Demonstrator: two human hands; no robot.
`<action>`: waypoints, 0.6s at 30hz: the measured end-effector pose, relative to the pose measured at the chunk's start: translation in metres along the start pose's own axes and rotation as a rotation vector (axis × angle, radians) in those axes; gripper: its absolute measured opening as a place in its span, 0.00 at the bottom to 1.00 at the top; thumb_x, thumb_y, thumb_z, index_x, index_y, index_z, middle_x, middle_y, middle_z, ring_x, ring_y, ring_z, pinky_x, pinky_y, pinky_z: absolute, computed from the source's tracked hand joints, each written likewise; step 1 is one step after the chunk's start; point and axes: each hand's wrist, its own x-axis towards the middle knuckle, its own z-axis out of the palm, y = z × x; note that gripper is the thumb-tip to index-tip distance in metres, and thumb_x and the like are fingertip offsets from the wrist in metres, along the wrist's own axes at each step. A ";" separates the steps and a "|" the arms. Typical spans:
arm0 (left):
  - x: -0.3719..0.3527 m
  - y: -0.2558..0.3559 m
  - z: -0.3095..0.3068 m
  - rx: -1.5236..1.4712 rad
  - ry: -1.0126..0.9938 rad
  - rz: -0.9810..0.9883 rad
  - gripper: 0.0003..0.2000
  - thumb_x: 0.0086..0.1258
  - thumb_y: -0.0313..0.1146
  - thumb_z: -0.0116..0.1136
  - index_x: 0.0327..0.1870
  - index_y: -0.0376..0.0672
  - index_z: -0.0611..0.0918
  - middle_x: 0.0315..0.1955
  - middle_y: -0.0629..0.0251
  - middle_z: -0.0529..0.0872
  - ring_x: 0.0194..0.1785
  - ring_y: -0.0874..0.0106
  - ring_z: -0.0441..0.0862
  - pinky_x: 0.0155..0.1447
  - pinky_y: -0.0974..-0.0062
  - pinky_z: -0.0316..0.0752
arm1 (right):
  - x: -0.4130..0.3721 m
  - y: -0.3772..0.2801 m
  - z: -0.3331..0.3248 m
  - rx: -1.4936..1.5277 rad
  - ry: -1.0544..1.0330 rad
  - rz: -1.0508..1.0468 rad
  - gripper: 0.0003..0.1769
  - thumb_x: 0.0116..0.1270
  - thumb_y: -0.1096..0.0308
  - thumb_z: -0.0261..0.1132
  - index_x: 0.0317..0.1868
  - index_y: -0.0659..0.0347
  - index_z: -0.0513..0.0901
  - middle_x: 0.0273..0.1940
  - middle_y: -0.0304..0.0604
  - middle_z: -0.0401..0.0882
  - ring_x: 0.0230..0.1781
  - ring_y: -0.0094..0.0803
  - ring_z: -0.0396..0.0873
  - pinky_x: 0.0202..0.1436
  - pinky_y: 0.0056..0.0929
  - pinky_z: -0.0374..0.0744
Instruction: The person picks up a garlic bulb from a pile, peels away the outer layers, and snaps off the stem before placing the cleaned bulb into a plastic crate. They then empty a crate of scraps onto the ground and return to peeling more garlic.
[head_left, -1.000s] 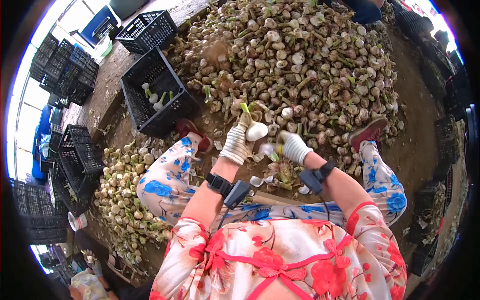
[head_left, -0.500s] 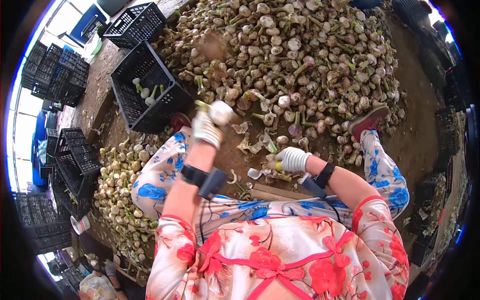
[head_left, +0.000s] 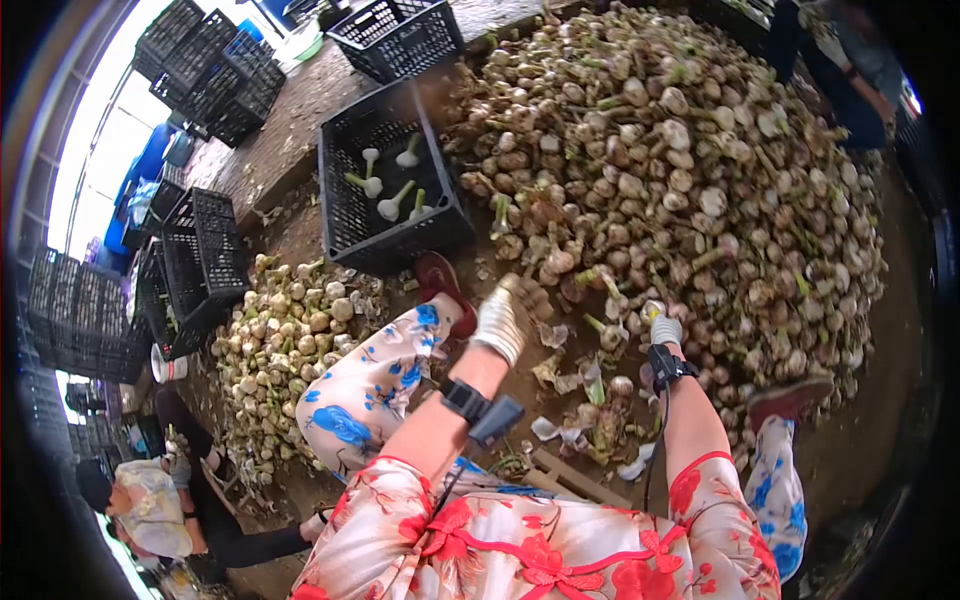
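The ground is brown dirt, with black crates (head_left: 200, 70) stacked far off at 10 o'clock. A huge pile (head_left: 700, 170) of garlic fills the view from 12 to 3 o'clock. One crate (head_left: 350, 215) sits at 11 o'clock with a few clean white bulbs (head_left: 395, 205) in it. A small heap (head_left: 285, 340) of garlic lies at 9 o'clock. Another person (head_left: 150, 505) sits at 8 o'clock.

The left hand (head_left: 503, 320) wears a glove. It is up over the dirt, near the pile's edge. It holds nothing I can see, and its fingers look loose and a bit bent. The right hand (head_left: 662, 328) is down at the edge of the pile, touching the garlic there. I cannot tell if its fingers are wide or closed. Peels (head_left: 585, 405) lie between the knees.

It looks like the hands are between bulbs, going for a new one. To get one, the fingers need to close on a single bulb and lift it free of the rest.
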 end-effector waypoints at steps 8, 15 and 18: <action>0.007 -0.046 -0.004 0.084 -0.135 -0.293 0.11 0.65 0.40 0.51 0.41 0.45 0.72 0.32 0.66 0.77 0.34 0.66 0.77 0.34 0.66 0.75 | -0.083 -0.005 -0.036 0.109 0.161 0.006 0.29 0.56 0.44 0.56 0.41 0.66 0.78 0.41 0.52 0.79 0.42 0.43 0.78 0.37 0.35 0.74; -0.063 -0.050 0.070 0.420 -0.195 -0.340 0.19 0.64 0.44 0.53 0.53 0.45 0.70 0.38 0.65 0.79 0.40 0.66 0.77 0.38 0.63 0.76 | -0.216 -0.024 -0.082 0.487 0.000 -0.856 0.19 0.52 0.67 0.67 0.43 0.66 0.76 0.33 0.44 0.79 0.33 0.28 0.75 0.39 0.24 0.74; -0.057 -0.074 0.064 0.459 -0.194 0.120 0.14 0.64 0.42 0.54 0.48 0.48 0.75 0.36 0.70 0.80 0.37 0.75 0.76 0.40 0.73 0.74 | -0.275 -0.033 -0.120 0.614 -0.325 -0.972 0.25 0.51 0.66 0.70 0.48 0.65 0.73 0.40 0.42 0.78 0.39 0.25 0.74 0.46 0.23 0.73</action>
